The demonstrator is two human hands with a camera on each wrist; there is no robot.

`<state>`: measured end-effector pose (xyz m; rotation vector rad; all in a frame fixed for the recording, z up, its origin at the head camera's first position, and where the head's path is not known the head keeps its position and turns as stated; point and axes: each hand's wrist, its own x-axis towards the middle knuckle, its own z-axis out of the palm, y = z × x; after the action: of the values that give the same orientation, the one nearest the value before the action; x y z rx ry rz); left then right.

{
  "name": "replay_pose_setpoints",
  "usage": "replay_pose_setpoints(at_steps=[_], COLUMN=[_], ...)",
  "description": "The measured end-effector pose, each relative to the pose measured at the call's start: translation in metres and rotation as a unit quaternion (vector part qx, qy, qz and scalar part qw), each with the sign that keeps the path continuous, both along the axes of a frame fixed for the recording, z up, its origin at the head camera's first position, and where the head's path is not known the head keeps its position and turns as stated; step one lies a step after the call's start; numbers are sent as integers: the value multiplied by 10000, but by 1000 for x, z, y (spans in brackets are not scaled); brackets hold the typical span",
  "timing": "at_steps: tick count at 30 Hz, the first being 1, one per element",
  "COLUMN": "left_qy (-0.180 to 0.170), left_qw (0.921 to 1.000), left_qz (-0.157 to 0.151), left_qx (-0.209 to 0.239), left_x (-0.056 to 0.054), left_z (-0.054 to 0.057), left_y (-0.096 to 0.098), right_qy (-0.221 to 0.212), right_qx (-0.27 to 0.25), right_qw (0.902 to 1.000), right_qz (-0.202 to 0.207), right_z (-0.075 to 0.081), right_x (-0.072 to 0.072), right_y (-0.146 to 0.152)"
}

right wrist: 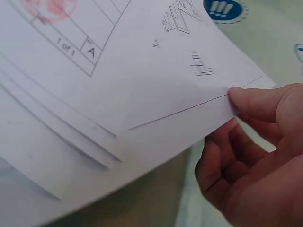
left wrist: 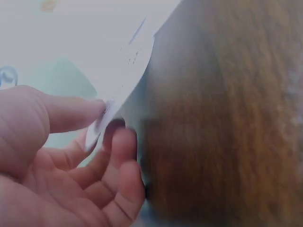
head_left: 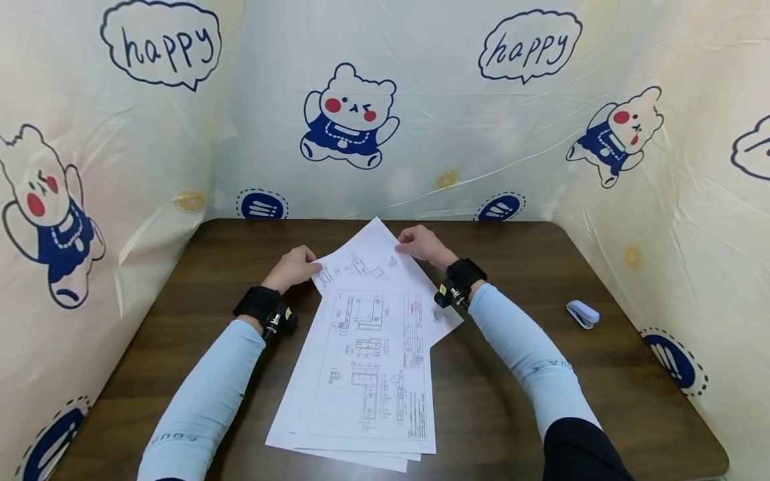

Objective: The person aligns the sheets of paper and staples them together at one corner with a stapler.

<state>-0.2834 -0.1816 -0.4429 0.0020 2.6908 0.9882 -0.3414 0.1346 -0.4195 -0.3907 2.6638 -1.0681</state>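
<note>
A white sheet with printed line drawings [head_left: 373,244] lies at an angle at the far end of a paper stack [head_left: 385,347]. The stack overlaps its near part. My left hand [head_left: 293,268] pinches the left corner of this angled sheet. In the left wrist view, the thumb of that hand [left wrist: 61,156] presses the paper [left wrist: 120,71] from above, with curled fingers beneath. My right hand [head_left: 426,246] holds the sheet's upper right edge. The right wrist view has the right hand [right wrist: 265,142] pinching the sheet [right wrist: 165,111] near a corner, fingers bent below.
A light blue stapler [head_left: 582,314] lies on the brown wooden table [head_left: 505,394], right of the papers. Several sheets in the stack are fanned unevenly at the near end. A printed curtain [head_left: 433,147] surrounds the table's back and sides.
</note>
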Motion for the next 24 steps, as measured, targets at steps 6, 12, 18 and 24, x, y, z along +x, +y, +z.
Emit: replay_pose_setpoints(at_steps=[6, 12, 18, 24], left_qy=[-370, -366, 632, 2344], left_qw=[9914, 9785, 9677, 9185], left_qz=[276, 12, 35, 348], left_qx=[1224, 2032, 2439, 3164], left_x=[2, 5, 2, -2], left_z=[-1, 2, 23, 72], left_y=[-8, -2, 4, 10], right_qy=[155, 228, 1012, 1700], right_qx=[-749, -1392, -1863, -2631], right_qw=[9970, 9899, 9773, 9493], right_qz=[-142, -130, 5, 278], right_z=[33, 59, 91, 144], right_x=[-3, -10, -12, 5], right_y=[5, 10, 12, 12])
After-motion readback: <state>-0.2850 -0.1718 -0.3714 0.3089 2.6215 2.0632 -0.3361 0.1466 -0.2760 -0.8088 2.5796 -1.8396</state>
